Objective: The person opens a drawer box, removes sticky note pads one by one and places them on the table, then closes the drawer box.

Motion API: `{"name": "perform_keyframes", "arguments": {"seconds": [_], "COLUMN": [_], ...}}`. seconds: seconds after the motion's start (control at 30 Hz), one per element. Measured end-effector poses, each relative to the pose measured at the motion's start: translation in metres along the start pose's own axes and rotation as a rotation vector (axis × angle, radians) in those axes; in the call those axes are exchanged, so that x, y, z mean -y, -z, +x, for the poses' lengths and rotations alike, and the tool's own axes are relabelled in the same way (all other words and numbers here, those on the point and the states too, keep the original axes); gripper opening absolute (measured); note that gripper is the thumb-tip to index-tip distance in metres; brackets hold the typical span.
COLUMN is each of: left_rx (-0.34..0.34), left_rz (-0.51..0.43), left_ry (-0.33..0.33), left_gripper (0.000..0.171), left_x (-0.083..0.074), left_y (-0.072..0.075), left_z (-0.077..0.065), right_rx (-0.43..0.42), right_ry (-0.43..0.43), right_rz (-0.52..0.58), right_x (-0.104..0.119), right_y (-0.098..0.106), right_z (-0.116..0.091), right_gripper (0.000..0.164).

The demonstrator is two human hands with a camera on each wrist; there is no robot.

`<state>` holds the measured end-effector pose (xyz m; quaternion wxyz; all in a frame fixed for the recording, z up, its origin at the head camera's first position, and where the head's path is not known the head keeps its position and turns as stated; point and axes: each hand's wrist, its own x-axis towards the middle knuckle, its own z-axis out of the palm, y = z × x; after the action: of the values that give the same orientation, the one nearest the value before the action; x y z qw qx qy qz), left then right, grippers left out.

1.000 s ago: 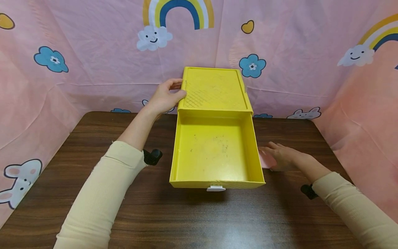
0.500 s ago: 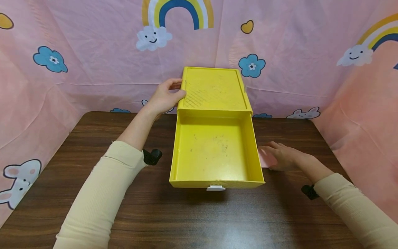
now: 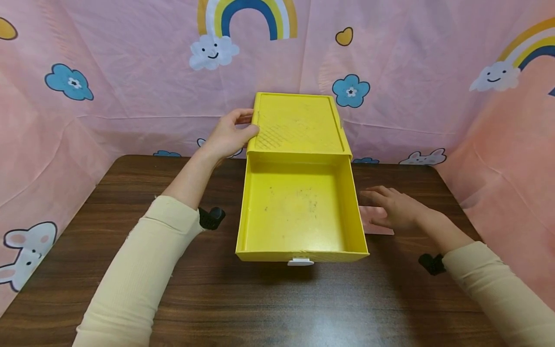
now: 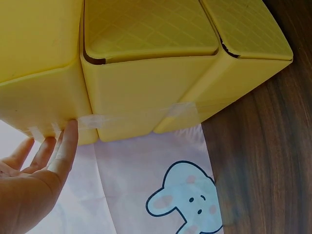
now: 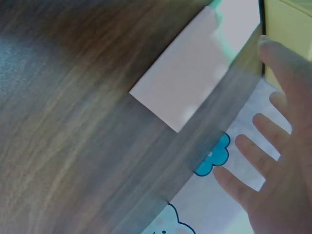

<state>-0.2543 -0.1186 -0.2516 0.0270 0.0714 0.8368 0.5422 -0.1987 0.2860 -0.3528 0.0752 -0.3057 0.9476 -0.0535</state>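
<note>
A yellow drawer box (image 3: 301, 123) stands at the back middle of the table, its drawer (image 3: 290, 226) pulled out towards me. Dark scuffs mark the drawer's floor. My left hand (image 3: 230, 134) rests on the box's left side, thumb at the top edge. In the left wrist view, the left fingers (image 4: 69, 141) lie straight against the yellow wall. Right of the drawer, a flat pink rectangular piece (image 5: 183, 73) lies on the table, partly covered by my right hand (image 3: 396, 208) in the head view. The right fingers (image 5: 253, 153) are spread and relaxed, holding nothing.
A white handle (image 3: 300, 262) sticks out from the drawer front. The dark wooden table (image 3: 208, 299) ends at the back against a pink patterned cloth (image 3: 151, 72), which also hangs at both sides. Clear tape (image 4: 92, 121) runs along the box's side.
My right hand has lifted and moved slightly back from the pink piece, letting go and uncovering its near right corner. The left hand and the drawer box keep their places.
</note>
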Motion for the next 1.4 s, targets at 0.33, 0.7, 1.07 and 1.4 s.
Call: {"name": "perform_keyframes", "arguments": {"seconds": [0.33,0.7,1.07,1.4], "left_rx": [0.000,0.006,0.009,0.002], "left_rz": [-0.005,-0.014,-0.015,-0.004], "left_ry": [0.004,0.009,0.015,0.010], "left_gripper": [0.052,0.053,0.053,0.053], "left_x": [-0.001,-0.001,-0.001,-0.001], "left_y": [0.000,0.000,0.000,0.000], "left_z": [0.000,-0.001,0.000,0.000], "right_rx": [-0.117,-0.169,-0.342,-0.427], "right_ry": [-0.052,-0.114,-0.043,0.023], "right_rz": [-0.110,-0.135,-0.159,-0.169], "right_x": [-0.001,0.005,0.014,0.028], "right_y": [0.014,0.032,0.046,0.056], "right_z": [0.006,0.006,0.004,0.001], "right_gripper": [0.062,0.057,0.049,0.046]}}
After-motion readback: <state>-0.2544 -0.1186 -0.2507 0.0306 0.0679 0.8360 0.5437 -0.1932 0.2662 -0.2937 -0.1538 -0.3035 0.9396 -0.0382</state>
